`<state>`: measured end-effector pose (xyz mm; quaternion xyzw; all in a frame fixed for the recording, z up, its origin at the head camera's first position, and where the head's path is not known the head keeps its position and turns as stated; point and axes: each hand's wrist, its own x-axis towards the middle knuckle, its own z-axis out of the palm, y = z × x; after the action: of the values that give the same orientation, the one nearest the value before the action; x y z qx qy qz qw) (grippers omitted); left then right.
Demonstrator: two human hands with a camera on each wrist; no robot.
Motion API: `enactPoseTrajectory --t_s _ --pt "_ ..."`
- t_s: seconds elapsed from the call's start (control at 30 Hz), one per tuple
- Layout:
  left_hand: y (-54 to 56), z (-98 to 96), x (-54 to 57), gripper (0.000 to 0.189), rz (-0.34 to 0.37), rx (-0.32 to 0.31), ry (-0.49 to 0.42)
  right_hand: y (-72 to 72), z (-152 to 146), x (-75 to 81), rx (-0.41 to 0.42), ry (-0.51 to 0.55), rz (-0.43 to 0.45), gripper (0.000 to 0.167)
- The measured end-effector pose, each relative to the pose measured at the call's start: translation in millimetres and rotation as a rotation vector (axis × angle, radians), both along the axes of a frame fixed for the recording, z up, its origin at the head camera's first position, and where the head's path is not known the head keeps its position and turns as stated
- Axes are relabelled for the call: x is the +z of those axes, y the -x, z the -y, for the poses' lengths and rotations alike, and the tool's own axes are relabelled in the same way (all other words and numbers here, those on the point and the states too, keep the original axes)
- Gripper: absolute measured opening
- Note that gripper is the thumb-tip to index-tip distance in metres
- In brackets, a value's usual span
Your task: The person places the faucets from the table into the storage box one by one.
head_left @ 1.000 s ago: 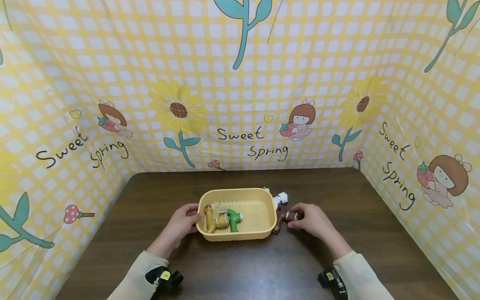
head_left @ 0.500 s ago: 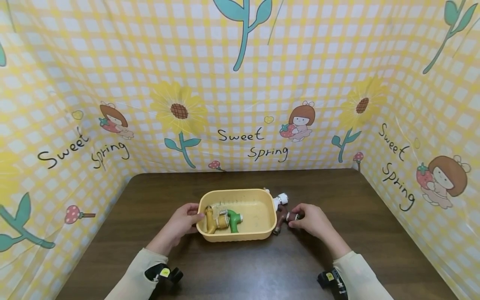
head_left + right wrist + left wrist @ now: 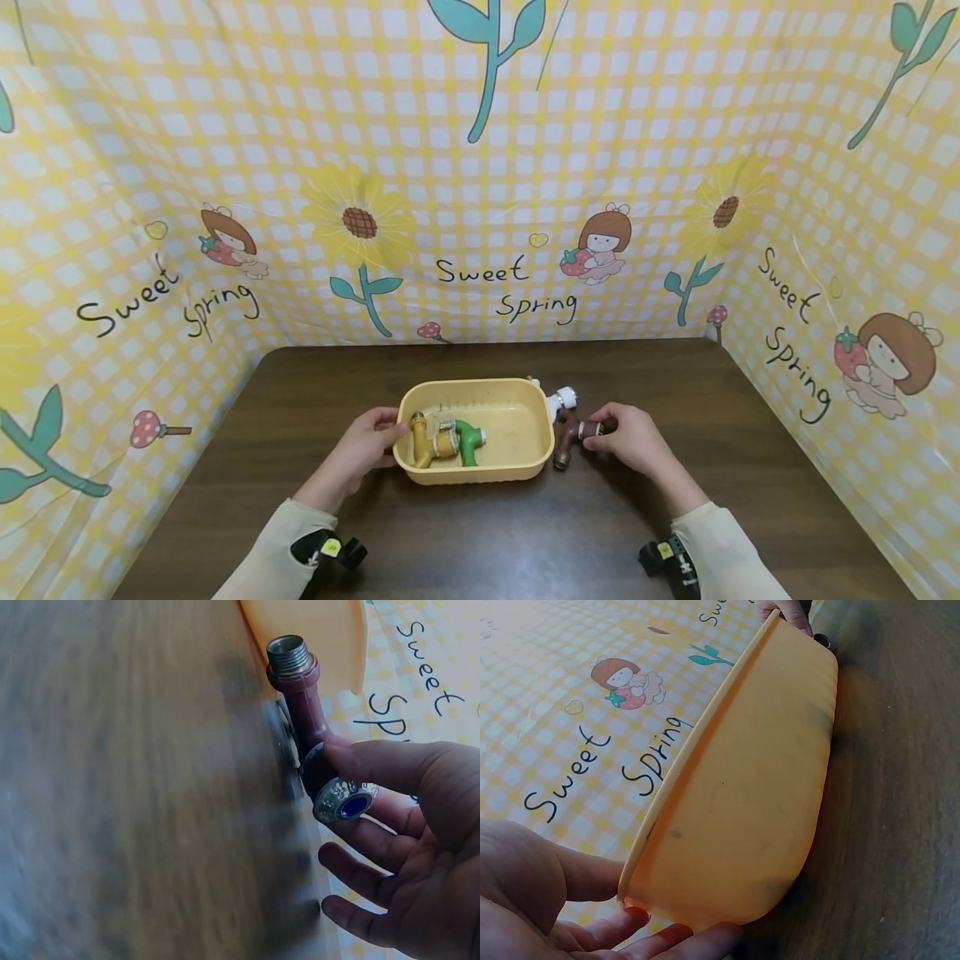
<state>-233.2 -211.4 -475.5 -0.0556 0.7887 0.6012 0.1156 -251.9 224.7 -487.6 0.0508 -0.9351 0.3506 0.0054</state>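
Observation:
A pale yellow plastic basin (image 3: 517,473) stands on the table. My left hand (image 3: 365,450) holds its left end, thumb at the rim (image 3: 641,844) and fingers against the outer wall. Inside the basin's left half lie a yellow-brown faucet (image 3: 421,442) and a green faucet (image 3: 469,440). Just right of the basin, my right hand (image 3: 633,437) pinches a dark brown faucet (image 3: 567,442) between thumb and fingers. In the right wrist view this faucet shows a threaded metal end (image 3: 289,656) and a silver cap with a blue centre (image 3: 352,806).
A white faucet (image 3: 562,400) lies behind the brown one, close to the basin's right end and partly hidden by it. The dark wooden table (image 3: 480,537) is bordered at the back and sides by a yellow checked cloth (image 3: 480,192).
My right hand has shifted slightly to the right with the brown faucet, widening its distance from the basin. My left hand and the basin have stayed nearly still.

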Motion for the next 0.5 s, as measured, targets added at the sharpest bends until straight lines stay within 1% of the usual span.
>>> enactPoseTrajectory --t_s 0.23,0.3,0.5 --pt "0.7 1.8 -2.5 0.044 0.005 -0.002 -0.008 1.0 -5.2 1.4 0.028 0.043 0.009 0.034" --pt "0.8 2.0 -2.5 0.043 0.01 0.005 -0.011 1.0 -6.1 2.8 0.025 0.056 0.009 0.033" --pt "1.3 1.8 -2.4 0.045 0.001 -0.003 -0.013 2.8 -9.7 5.3 0.026 0.071 -0.007 0.034"
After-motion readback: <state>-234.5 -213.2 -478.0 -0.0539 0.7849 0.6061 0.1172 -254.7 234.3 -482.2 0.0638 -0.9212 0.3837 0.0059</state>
